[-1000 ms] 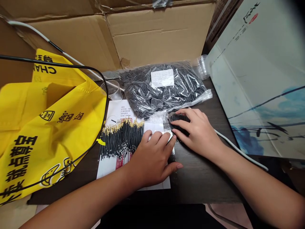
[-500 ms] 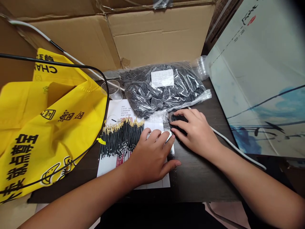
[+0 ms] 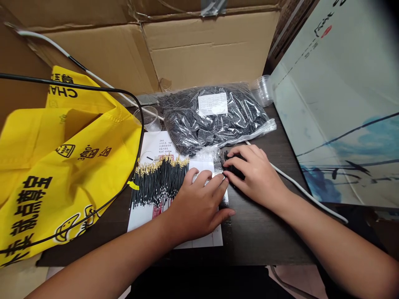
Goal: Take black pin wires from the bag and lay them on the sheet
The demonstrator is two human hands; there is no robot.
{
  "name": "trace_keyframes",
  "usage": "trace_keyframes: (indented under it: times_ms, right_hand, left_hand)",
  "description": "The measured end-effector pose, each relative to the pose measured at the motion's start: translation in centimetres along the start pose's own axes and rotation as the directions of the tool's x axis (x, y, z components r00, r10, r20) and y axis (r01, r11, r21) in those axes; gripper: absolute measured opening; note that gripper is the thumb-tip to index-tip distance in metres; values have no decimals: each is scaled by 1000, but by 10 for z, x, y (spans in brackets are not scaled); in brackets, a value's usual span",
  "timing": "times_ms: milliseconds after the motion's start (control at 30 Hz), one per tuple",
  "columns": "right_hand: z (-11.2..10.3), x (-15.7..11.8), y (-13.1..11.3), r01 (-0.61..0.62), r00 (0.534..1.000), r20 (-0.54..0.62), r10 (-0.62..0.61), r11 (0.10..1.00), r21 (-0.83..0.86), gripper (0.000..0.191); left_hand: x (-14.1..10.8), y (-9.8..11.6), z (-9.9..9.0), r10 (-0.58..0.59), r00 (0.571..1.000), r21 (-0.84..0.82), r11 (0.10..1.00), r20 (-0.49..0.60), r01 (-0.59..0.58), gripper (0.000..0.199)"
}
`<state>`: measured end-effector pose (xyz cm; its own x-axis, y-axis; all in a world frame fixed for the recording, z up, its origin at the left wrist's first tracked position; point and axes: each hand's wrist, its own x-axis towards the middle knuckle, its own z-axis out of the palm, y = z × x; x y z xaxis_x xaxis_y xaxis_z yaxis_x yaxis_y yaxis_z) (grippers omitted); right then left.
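My left hand (image 3: 198, 201) lies over the right part of a printed paper sheet (image 3: 199, 241), fingers bent and apart, thumb stretched out. What is under its palm is hidden. To its left a wide row of short black wires (image 3: 158, 178) with gold tips and silvery ends rests on the sheet. My right hand (image 3: 254, 174) curves its fingers round a small pile of thin black tubes (image 3: 232, 164) on the table. Its thumb tip is close to the left fingertips. Behind both hands sits a clear bag (image 3: 215, 120) packed with similar black pieces.
A yellow printed bag (image 3: 93, 137) covers the left side, crossed by a black cable (image 3: 143, 120). Clear plastic cups (image 3: 149, 118) stand behind the sheet and at the back right. Cardboard boxes (image 3: 212, 50) wall the back; a pale painted panel (image 3: 336, 124) leans at right.
The right hand's fingers have shifted slightly over the black tubes. The left hand is nearly still, and the whole view has moved a little.
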<state>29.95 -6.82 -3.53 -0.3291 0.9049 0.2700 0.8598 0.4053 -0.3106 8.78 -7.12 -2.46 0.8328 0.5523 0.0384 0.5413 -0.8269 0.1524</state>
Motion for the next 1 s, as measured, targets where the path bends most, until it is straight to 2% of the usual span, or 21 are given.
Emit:
trace_keyframes:
  times_ms: [133,300,400,533,600,667,767,867,1000]
  right_hand:
    - [2,0,0,-3,1000,-8,4,999,36,6]
    - [-7,0,9,5,998,-66,8,981,193,3]
    - [-21,-2,19,-88,973,-188,133,969,231,6]
    - [-37,-8,32,-282,893,-278,354,921,267,7]
    - [-42,-13,39,-346,893,-219,392,912,221,7]
    - [-44,-17,46,-367,920,-86,382,918,149,7]
    - [-44,-21,53,-311,947,94,306,949,50,15]
    - [-40,-22,55,-222,962,151,227,974,-47,26]
    - [-33,-23,52,-207,955,185,231,968,-141,35]
  left_hand:
    - [-1,-1,2,14,1000,6,1000,-11,-14,63]
    - [-1,-1,2,22,999,18,1000,-27,-22,63]
    - [-1,-2,2,29,999,22,999,-24,-28,63]
    - [1,-3,3,38,999,19,999,-23,-38,64]
    - [2,-3,4,44,999,18,999,-22,-44,64]
    - [3,-3,5,55,998,18,998,-23,-55,65]
    - [4,-3,6,71,997,20,997,-28,-70,64]
    - [5,-3,7,71,997,22,997,-32,-70,64]
    - [5,-3,7,74,997,14,997,-34,-74,63]
